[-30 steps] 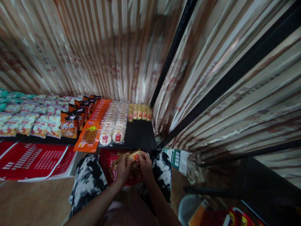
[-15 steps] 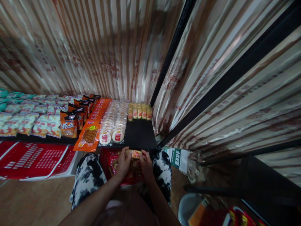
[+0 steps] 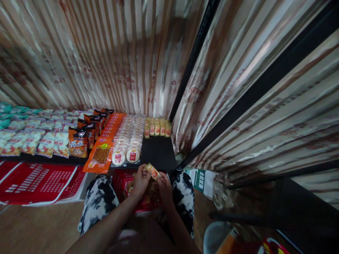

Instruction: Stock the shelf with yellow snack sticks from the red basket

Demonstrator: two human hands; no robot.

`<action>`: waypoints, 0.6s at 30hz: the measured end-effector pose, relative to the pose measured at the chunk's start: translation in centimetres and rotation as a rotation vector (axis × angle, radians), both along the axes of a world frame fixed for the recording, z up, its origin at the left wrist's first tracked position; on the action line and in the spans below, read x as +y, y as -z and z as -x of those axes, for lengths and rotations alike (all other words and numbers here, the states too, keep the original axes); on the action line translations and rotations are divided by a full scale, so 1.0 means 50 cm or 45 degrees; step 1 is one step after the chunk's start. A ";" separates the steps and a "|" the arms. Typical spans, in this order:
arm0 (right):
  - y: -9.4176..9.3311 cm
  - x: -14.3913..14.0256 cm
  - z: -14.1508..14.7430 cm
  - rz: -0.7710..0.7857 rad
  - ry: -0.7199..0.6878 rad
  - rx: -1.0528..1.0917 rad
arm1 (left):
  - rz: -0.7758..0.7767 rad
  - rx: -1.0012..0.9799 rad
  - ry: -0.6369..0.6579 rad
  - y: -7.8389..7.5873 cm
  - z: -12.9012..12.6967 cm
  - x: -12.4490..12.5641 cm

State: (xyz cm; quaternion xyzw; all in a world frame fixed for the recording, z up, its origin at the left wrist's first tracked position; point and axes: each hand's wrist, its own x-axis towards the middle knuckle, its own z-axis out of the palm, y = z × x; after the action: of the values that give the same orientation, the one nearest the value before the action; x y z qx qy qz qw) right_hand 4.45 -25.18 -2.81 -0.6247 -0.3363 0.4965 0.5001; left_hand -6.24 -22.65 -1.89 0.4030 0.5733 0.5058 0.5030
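Note:
Between my two hands is a small yellow snack packet [image 3: 153,171] with a red-and-white label, tilted down to the right. My left hand [image 3: 142,181] pinches its upper left end, and my right hand [image 3: 164,185] grips its lower right end. Under them, between my knees, a red basket [image 3: 124,178] holds more yellowish packets, partly hidden by my hands. Ahead on the black shelf [image 3: 158,151], several matching yellow packets [image 3: 157,127] stand in rows at the back right corner. Left of these lie two rows of round white wrapped crackers [image 3: 132,154].
Orange snack-stick bags [image 3: 100,155], black-and-orange bags [image 3: 78,143] and white snack bags [image 3: 46,143] line the shelf leftward. A red basket with white handles [image 3: 42,181] sits below. Black posts [image 3: 194,60] cross before the foil curtain [image 3: 127,53]. A bucket [image 3: 215,234] stands lower right.
The yellow packet has turned from nearly level to slanting down to the right, its left end raised. Both hands keep hold of it, and the view has shifted slightly.

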 end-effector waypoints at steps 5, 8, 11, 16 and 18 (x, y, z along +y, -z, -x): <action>-0.005 0.001 0.003 -0.054 -0.055 -0.142 | -0.009 0.120 -0.058 0.010 -0.007 0.016; 0.001 0.005 0.002 -0.128 -0.101 -0.251 | -0.026 0.192 -0.057 0.013 -0.008 0.026; 0.006 0.010 -0.001 -0.166 -0.127 -0.389 | -0.047 0.250 -0.036 0.010 -0.009 0.033; -0.007 0.016 -0.006 -0.338 -0.101 -0.944 | -0.088 0.355 0.001 -0.014 -0.010 0.042; -0.014 0.017 -0.007 -0.411 -0.104 -1.111 | -0.106 0.387 0.011 -0.027 -0.011 0.045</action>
State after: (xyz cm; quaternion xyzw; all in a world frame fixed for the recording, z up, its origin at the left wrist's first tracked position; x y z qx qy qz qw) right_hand 4.81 -24.31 -2.10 -0.6756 -0.6125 0.1478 0.3828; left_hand -5.67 -20.40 -0.57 0.4978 0.6198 0.4601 0.3955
